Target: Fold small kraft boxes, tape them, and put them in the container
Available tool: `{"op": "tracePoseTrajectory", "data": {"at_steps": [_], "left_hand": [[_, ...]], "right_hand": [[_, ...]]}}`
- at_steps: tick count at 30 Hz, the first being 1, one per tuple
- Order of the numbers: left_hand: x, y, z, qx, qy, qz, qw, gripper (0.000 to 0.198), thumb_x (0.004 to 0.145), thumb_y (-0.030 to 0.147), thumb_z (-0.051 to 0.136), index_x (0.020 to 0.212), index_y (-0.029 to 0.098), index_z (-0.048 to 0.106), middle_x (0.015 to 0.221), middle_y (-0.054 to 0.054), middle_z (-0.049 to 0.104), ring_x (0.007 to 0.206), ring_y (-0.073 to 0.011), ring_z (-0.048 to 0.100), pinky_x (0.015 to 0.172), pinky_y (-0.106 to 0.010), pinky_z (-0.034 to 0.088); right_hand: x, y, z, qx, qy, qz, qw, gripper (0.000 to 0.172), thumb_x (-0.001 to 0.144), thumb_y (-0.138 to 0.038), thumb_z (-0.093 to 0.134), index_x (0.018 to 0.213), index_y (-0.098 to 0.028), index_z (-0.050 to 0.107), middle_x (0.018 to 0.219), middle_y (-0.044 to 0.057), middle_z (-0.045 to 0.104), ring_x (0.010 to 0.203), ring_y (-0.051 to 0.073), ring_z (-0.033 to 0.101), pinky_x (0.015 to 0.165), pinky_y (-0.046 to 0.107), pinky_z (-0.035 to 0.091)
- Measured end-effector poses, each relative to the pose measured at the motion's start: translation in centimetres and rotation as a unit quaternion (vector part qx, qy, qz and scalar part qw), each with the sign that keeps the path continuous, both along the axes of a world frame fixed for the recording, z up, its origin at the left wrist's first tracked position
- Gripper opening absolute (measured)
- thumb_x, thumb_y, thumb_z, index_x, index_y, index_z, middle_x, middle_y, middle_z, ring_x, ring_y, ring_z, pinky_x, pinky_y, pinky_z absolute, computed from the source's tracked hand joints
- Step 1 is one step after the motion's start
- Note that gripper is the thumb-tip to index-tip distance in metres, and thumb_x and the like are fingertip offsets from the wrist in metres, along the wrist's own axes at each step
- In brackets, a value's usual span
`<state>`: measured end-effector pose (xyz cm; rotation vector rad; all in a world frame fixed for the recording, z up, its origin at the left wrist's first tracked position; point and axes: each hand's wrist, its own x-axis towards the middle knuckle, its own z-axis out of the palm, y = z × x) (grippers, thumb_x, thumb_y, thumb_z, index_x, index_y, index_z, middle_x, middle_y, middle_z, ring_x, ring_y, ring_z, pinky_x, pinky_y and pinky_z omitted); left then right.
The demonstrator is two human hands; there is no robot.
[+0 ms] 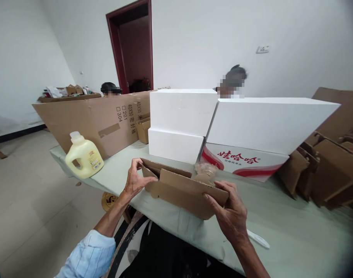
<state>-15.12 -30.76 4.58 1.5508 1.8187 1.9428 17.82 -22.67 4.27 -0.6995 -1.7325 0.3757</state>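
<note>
A brown cardboard box (182,195), narrow and partly folded, is held between my two hands at the table's front edge. My left hand (137,179) grips its left end, thumb on the near panel and fingers behind. At the right end, my right hand (230,208) pinches the cardboard with the thumb in front. Flaps stand up along the top of the box, and its inside is mostly hidden. Just behind it lies a crumpled clear plastic wrap (205,170). Close to my right wrist, a white plastic handle-like thing (258,239) rests on the green-covered table (298,231).
White boxes (182,112) and a red-and-white carton (243,160) stand across the table. A pale yellow jug (85,154) stands left, before a large carton (106,127). Flattened cardboard (333,166) leans at right. Two people are partly visible behind the boxes.
</note>
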Motion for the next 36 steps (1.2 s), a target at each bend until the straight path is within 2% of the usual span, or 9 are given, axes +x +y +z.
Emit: {"op": "tracePoseTrajectory", "data": {"at_steps": [6,9,12,15,18,23,29,33,36], "left_hand": [[1.1,1.2,-1.0,-0.016,-0.027,0.051,0.998,0.076,0.057,0.045,0.099,0.111,0.025,0.05,0.11,-0.001,0.063,0.099,-0.0209,0.065,0.092,-0.036,0.055],[1.0,1.7,-1.4,-0.011,-0.049,0.052,0.997,0.099,0.056,0.047,0.1,0.136,0.025,0.047,0.122,-0.007,0.065,0.11,-0.0263,0.067,0.095,-0.039,0.055],[0.3,2.2,-1.8,-0.034,-0.083,0.035,0.995,0.126,0.053,0.052,0.101,0.156,0.023,0.034,0.122,-0.011,0.068,0.113,-0.03,0.068,0.098,-0.043,0.055],[-0.5,2.0,-2.7,-0.077,-0.16,-0.046,0.983,0.127,0.046,0.056,0.101,0.152,0.018,0.042,0.116,-0.012,0.073,0.108,-0.0308,0.072,0.095,-0.044,0.058],[-1.3,1.6,-4.6,-0.139,-0.219,-0.102,0.96,0.099,0.044,0.059,0.099,0.125,0.016,0.063,0.112,-0.013,0.078,0.101,-0.0308,0.075,0.091,-0.044,0.062],[-2.8,2.0,-7.0,-0.176,-0.235,-0.039,0.955,0.072,0.045,0.052,0.095,0.102,0.017,0.07,0.1,-0.009,0.081,0.096,-0.0318,0.075,0.085,-0.044,0.065],[-1.9,2.6,-4.1,-0.186,-0.217,-0.023,0.958,0.06,0.052,0.049,0.089,0.103,0.022,0.073,0.098,-0.004,0.082,0.091,-0.0313,0.078,0.075,-0.041,0.069],[0.7,4.0,-2.5,-0.191,-0.2,-0.062,0.959,0.065,0.053,0.055,0.088,0.108,0.024,0.072,0.098,-0.003,0.082,0.093,-0.0322,0.079,0.074,-0.039,0.07],[2.8,5.1,-3.0,-0.193,-0.147,-0.11,0.964,0.074,0.052,0.067,0.089,0.109,0.022,0.073,0.102,-0.007,0.082,0.099,-0.0333,0.079,0.074,-0.037,0.069]], "right_hand": [[-1.1,-0.9,0.0,-0.064,0.058,-0.036,0.996,0.059,0.087,-0.047,0.081,0.139,-0.025,0.061,0.14,0.011,0.063,0.128,0.029,0.06,0.109,0.045,0.051],[-0.9,-0.4,-0.9,-0.191,0.082,-0.001,0.978,0.079,0.08,-0.054,0.086,0.146,-0.022,0.058,0.134,0.013,0.069,0.117,0.029,0.066,0.097,0.042,0.057],[-0.1,0.3,-2.6,-0.35,0.027,0.125,0.928,0.06,0.074,-0.062,0.087,0.112,-0.015,0.077,0.1,0.01,0.077,0.09,0.027,0.068,0.078,0.037,0.057],[0.7,0.2,-4.1,-0.413,-0.009,0.208,0.886,0.049,0.076,-0.062,0.084,0.085,-0.015,0.077,0.083,0.006,0.074,0.078,0.023,0.063,0.07,0.033,0.053],[1.1,-0.3,-4.8,-0.415,-0.007,0.222,0.882,0.043,0.077,-0.058,0.082,0.078,-0.016,0.074,0.076,0.002,0.069,0.074,0.019,0.058,0.067,0.029,0.049],[2.0,-0.6,-4.6,-0.407,-0.025,0.246,0.879,0.031,0.077,-0.046,0.078,0.081,-0.015,0.074,0.078,0.0,0.068,0.076,0.017,0.057,0.07,0.027,0.047],[4.3,-3.3,-3.2,-0.389,-0.082,0.221,0.89,0.01,0.075,-0.025,0.074,0.076,-0.018,0.068,0.073,-0.004,0.06,0.072,0.014,0.051,0.065,0.024,0.042],[6.7,-5.9,-1.7,-0.361,-0.061,0.217,0.905,0.03,0.081,-0.029,0.068,0.062,-0.019,0.047,0.064,-0.006,0.042,0.063,0.01,0.038,0.056,0.023,0.031],[10.8,-7.4,0.3,-0.345,-0.013,0.208,0.915,0.032,0.086,-0.036,0.068,0.065,-0.019,0.053,0.066,-0.004,0.047,0.063,0.011,0.041,0.056,0.024,0.033]]}}
